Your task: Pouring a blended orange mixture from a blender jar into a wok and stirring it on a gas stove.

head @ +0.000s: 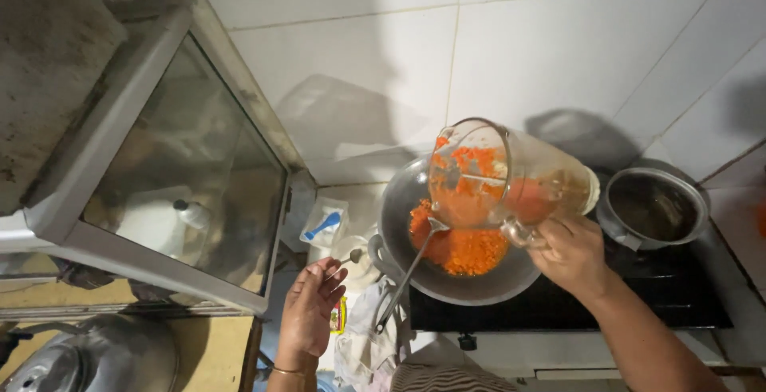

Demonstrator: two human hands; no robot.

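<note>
My right hand (570, 252) grips the handle of a clear blender jar (495, 177) and tilts it mouth-down over a dark wok (395, 200). Orange blended paste (471, 252) lies heaped in the wok, and more clings inside the jar. A metal ladle (407, 276) rests in the wok with its bowl at the paste and its handle sticking out toward me. My left hand (313, 308) hovers left of the wok near the ladle's handle, fingers loosely apart and holding nothing.
The wok sits on a black stove (638, 296), with a steel pot (654, 208) on the right burner. A white tiled wall stands behind. An open glass window (183, 169) juts out at left. A small plastic packet (323, 226), a cloth (363, 344) and a metal vessel (96, 356) lie nearby.
</note>
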